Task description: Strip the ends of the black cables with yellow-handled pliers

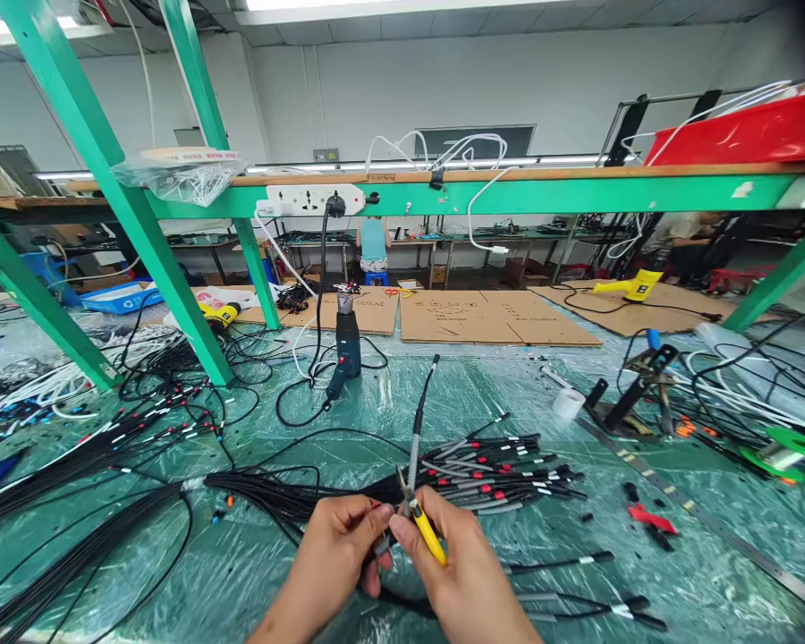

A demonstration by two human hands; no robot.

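Observation:
My right hand (460, 550) is closed around small yellow-handled cutters (429, 535), their metal jaws pointing up and away from me. A black cable (419, 416) with a grey sleeve stands up just past the jaws, its lower part hidden behind my fingers. My left hand (345, 550) pinches at the cable beside the cutters, thumb and fingertips together; the exact spot gripped is partly hidden. Behind my hands lies a bundle of black cables (261, 490), its grey-sleeved ends (489, 474) with red and white marks fanning to the right.
A heat gun (347, 344) stands upright beyond the cables. At right are a metal clamp fixture (634, 394), a tape roll (568, 402), a steel ruler (711, 519) and a green spool (788, 452). A green shelf frame (543, 199) with a power strip (315, 199) crosses ahead. A person (374, 240) sits far off.

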